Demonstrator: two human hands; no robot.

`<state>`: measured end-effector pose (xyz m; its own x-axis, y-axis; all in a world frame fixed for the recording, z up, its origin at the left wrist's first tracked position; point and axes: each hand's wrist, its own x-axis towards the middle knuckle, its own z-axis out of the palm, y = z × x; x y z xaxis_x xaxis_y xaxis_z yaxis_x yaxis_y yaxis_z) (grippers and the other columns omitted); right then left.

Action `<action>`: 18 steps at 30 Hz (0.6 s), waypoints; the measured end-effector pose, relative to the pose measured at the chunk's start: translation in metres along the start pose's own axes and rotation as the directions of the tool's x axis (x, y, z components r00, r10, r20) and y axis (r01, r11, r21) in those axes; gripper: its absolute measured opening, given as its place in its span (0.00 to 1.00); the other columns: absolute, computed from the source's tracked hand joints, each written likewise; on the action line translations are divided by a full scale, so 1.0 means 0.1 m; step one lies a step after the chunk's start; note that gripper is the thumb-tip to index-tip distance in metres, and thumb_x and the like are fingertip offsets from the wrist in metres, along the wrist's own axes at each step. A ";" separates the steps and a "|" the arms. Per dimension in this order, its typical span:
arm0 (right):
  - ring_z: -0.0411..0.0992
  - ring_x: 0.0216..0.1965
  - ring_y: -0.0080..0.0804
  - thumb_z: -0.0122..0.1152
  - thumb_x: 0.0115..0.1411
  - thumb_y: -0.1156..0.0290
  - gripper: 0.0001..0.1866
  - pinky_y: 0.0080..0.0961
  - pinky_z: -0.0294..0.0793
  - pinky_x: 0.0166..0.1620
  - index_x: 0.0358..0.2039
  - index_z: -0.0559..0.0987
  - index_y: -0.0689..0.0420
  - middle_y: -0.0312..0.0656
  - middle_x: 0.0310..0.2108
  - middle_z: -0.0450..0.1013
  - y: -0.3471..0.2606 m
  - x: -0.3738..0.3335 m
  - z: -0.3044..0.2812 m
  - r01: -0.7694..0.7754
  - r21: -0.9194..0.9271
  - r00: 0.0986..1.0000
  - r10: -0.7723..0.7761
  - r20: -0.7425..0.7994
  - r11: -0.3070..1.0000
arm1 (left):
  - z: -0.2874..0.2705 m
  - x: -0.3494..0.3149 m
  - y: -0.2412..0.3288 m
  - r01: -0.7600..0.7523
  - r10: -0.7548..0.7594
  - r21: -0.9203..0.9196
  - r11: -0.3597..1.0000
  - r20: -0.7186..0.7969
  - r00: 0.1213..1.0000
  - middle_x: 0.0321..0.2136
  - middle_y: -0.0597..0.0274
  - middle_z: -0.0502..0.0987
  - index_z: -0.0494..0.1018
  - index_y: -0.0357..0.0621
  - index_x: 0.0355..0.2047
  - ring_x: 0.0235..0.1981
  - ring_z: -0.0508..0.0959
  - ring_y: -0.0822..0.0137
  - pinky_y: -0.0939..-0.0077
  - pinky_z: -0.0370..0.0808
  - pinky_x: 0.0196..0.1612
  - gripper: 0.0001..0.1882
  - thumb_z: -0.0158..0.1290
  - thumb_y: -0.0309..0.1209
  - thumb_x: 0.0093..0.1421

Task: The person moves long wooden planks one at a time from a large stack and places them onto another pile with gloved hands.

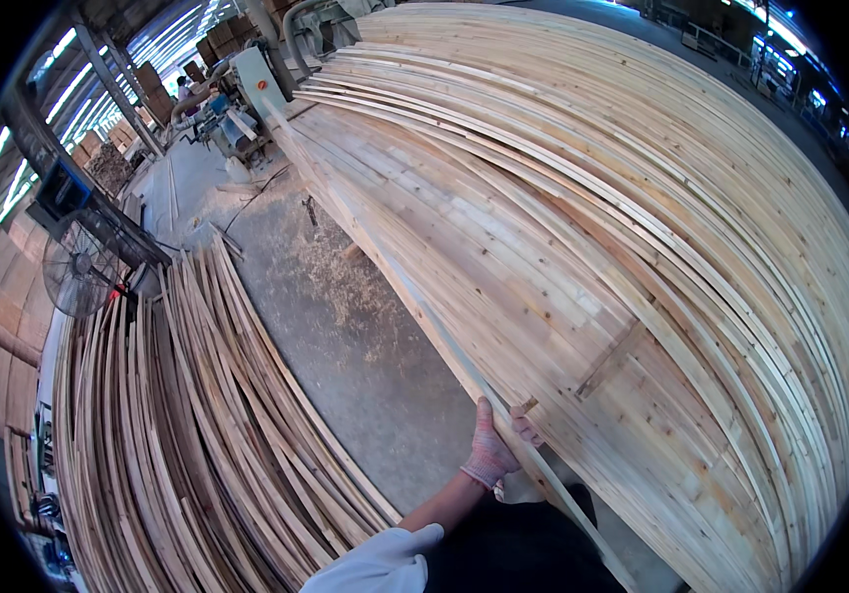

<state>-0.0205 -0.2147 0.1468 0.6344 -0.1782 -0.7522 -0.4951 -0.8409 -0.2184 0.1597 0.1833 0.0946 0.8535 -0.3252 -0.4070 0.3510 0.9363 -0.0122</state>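
My left hand [493, 453], in a knit work glove with bare fingertips, comes in from the lower edge under a white sleeve. It is closed around a long, thin wooden strip [555, 486], thumb on the left side and fingers on the right. The strip runs from a machine at the far left down past my dark-clothed legs. A wide wooden tabletop [464, 232] of pale boards lies along its right side. Beside my fingertips is a small brownish piece [525, 406], too small to name. My right hand is out of view.
Many long pale strips [642, 148] are spread over the right side. Darker strips [197, 395] lie in a pile at left. Sawdust [345, 282] covers part of the floor. A machine [258, 84] with a red knob and a fan [79, 267] stand farther off.
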 end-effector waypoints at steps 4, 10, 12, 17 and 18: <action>0.75 0.32 0.25 0.50 0.61 0.45 0.27 0.28 0.73 0.39 0.43 0.80 0.57 0.37 0.31 0.79 0.05 -0.03 0.00 -0.005 -0.053 0.999 0.008 0.047 0.999 | -0.08 -0.08 0.01 -0.037 0.040 -0.057 0.998 0.042 0.998 0.19 0.69 0.62 0.69 0.50 0.27 0.23 0.62 0.68 0.69 0.65 0.34 0.37 0.43 0.74 0.49; 0.75 0.32 0.25 0.49 0.61 0.44 0.27 0.28 0.73 0.40 0.42 0.80 0.56 0.36 0.31 0.79 0.22 -0.12 -0.10 -0.053 -0.117 0.980 0.074 0.187 0.992 | -0.18 -0.01 0.12 -0.147 0.158 0.070 0.987 -0.202 0.967 0.30 0.62 0.75 0.72 0.46 0.38 0.33 0.73 0.61 0.66 0.71 0.43 0.36 0.44 0.68 0.55; 0.75 0.32 0.25 0.49 0.61 0.44 0.27 0.28 0.73 0.40 0.42 0.80 0.55 0.36 0.30 0.79 0.02 -0.04 -0.14 -0.059 -0.031 0.959 0.065 0.275 0.998 | -0.41 -0.01 0.12 -0.083 0.150 0.261 0.962 -0.247 0.957 0.34 0.60 0.77 0.72 0.45 0.43 0.37 0.76 0.59 0.65 0.72 0.45 0.34 0.44 0.65 0.57; 0.75 0.33 0.34 0.45 0.61 0.49 0.21 0.29 0.73 0.42 0.40 0.78 0.51 0.42 0.28 0.77 -0.22 1.35 0.50 0.402 -0.024 0.888 -0.383 0.256 0.916 | -1.71 0.05 -0.49 0.271 -0.288 0.198 0.942 0.066 0.955 0.46 0.57 0.74 0.69 0.44 0.51 0.48 0.72 0.61 0.64 0.67 0.53 0.29 0.46 0.55 0.62; 0.75 0.36 0.36 0.45 0.61 0.48 0.23 0.31 0.72 0.45 0.41 0.78 0.51 0.43 0.30 0.77 -0.54 1.31 0.52 0.454 -0.005 0.868 -0.442 0.225 0.891 | -2.09 0.02 -0.68 0.332 -0.361 0.210 0.920 0.119 0.925 0.50 0.56 0.72 0.68 0.44 0.53 0.53 0.69 0.61 0.65 0.64 0.58 0.28 0.47 0.52 0.63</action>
<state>0.0585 -0.1663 0.0276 0.6358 0.3320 -0.6968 -0.1501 -0.8323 -0.5336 0.0574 0.1469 -0.0964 0.7087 -0.6546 -0.2634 0.6869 0.7253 0.0456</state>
